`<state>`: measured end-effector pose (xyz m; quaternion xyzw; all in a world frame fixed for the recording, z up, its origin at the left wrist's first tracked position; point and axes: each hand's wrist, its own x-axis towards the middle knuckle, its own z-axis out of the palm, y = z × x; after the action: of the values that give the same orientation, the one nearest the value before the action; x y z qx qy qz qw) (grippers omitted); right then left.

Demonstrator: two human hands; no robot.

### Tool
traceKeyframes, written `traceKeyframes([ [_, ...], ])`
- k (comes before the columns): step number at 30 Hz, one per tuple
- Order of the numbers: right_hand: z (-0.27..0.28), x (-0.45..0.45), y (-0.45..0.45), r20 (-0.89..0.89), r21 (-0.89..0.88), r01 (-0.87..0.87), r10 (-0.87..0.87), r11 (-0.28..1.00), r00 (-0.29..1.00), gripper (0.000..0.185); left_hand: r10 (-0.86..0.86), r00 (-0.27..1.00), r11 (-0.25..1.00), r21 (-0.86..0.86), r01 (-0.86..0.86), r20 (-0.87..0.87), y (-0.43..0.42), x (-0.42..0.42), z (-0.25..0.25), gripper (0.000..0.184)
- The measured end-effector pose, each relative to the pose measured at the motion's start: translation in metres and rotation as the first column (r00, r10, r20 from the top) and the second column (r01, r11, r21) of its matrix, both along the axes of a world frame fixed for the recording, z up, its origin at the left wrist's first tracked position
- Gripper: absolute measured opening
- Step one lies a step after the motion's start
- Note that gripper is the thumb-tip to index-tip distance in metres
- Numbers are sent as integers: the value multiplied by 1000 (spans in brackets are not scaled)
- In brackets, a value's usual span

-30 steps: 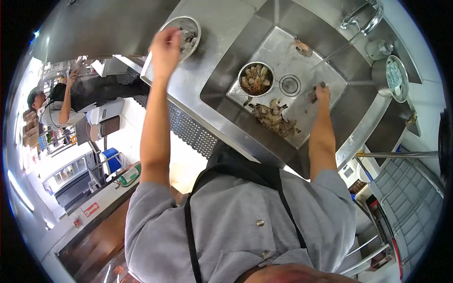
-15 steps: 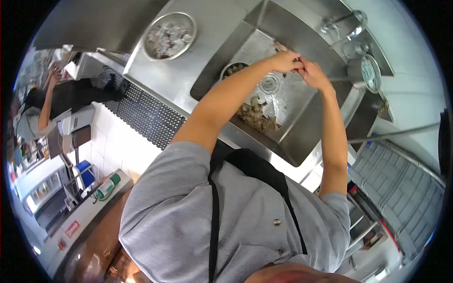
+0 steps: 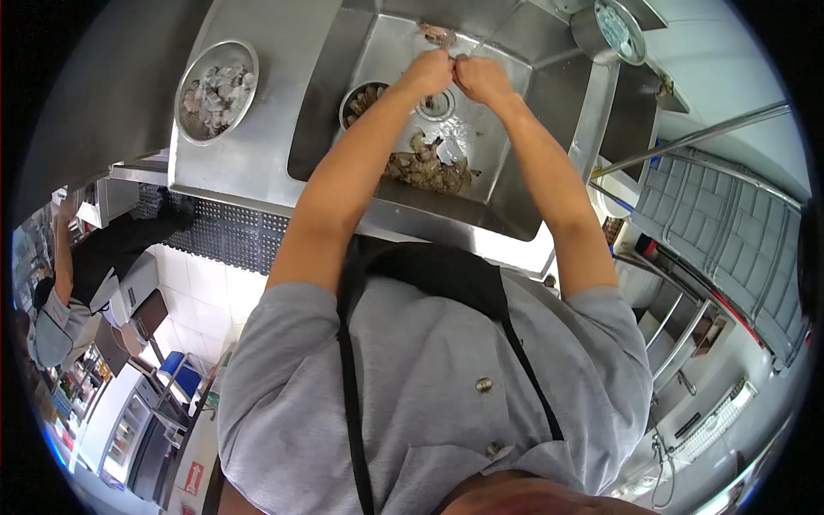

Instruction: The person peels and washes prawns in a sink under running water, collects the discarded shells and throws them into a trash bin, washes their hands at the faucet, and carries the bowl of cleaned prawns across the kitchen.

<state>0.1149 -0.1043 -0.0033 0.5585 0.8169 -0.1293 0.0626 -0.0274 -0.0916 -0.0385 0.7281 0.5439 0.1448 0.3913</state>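
Over the far part of the sink (image 3: 524,202), my left hand (image 3: 429,74) and my right hand (image 3: 482,79) meet with fingers pinched together. Whatever lies between the fingertips is too small and covered to make out. Just below them is the round drain (image 3: 436,106). A pile of grey-brown shrimp (image 3: 433,167) lies on the sink floor nearer to me. Left of my left hand, partly behind my forearm, a round metal bowl (image 3: 345,110) holds more shrimp. Pinkish scraps, apparently shells (image 3: 436,34), lie beyond my hands.
On the steel counter (image 3: 257,159) to the left stands a metal colander (image 3: 178,107) of pale peeled shrimp. A metal pot (image 3: 592,39) sits at the sink's right back corner. A metal pipe (image 3: 687,142) crosses at right. Another person (image 3: 64,318) stands far left.
The view has shifted, so the sink and colander appear farther left and higher. My hands remain joined over the sink, with their fingers now more closely bunched.
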Motion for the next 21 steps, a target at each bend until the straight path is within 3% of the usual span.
traceKeyframes([
  [4, -2, -6, 9, 103, -28, -60, 63, 998, 993, 40, -38, 988, 996, 73, 49, -148, 5, -6, 9, 22],
  [7, -7, -13, 11, 33, -72, -38, 40, 997, 999, 43, -89, 969, 975, 181, 132, -228, 4, -22, 18, 20],
  [9, -12, -19, 13, -38, -104, -31, 27, 994, 999, 44, -185, 840, 894, 267, 359, -510, 5, -40, 31, 20],
  [11, -38, -26, 25, -109, -128, -16, 2, 992, 994, 45, -105, 843, 923, 264, 281, -528, 7, -67, 36, 20],
  [13, -95, -38, 41, -180, -396, -152, 86, 906, 980, 48, 15, 837, 958, 249, 145, -547, 14, -95, 45, 19],
  [14, -85, -49, 34, -187, -398, -152, 82, 905, 979, 48, 59, 831, 971, 225, 82, -554, 19, -108, 45, 20],
  [15, -63, -63, 22, -318, -613, -89, -142, 785, 937, 47, 57, 827, 971, 224, 83, -559, 23, -117, 49, 20],
  [16, -55, -71, 18, -377, -791, -82, -377, 606, 846, 48, 127, 888, 962, 272, -2, -442, 27, -126, 52, 20],
  [17, -66, -74, 19, -383, -789, -90, -373, 608, 845, 48, 196, 929, 946, 311, -94, -315, 31, -135, 55, 21],
  [18, -98, -76, 23, -438, -445, -114, -105, 888, 893, 49, 201, 925, 945, 314, -96, -321, 37, -144, 52, 21],
  [19, -119, -74, 29, -366, -18, -177, 158, 984, 917, 51, 245, 949, 952, 234, -196, -200, 45, -152, 46, 23],
  [20, -119, -61, 40, -346, -19, -172, 155, 985, 925, 48, 294, 952, 949, 138, -282, -79, 48, -156, 41, 25],
  [21, -110, -40, 53, -323, -15, -165, 152, 986, 934, 44, 293, 953, 950, 140, -281, -79, 48, -155, 42, 25],
])
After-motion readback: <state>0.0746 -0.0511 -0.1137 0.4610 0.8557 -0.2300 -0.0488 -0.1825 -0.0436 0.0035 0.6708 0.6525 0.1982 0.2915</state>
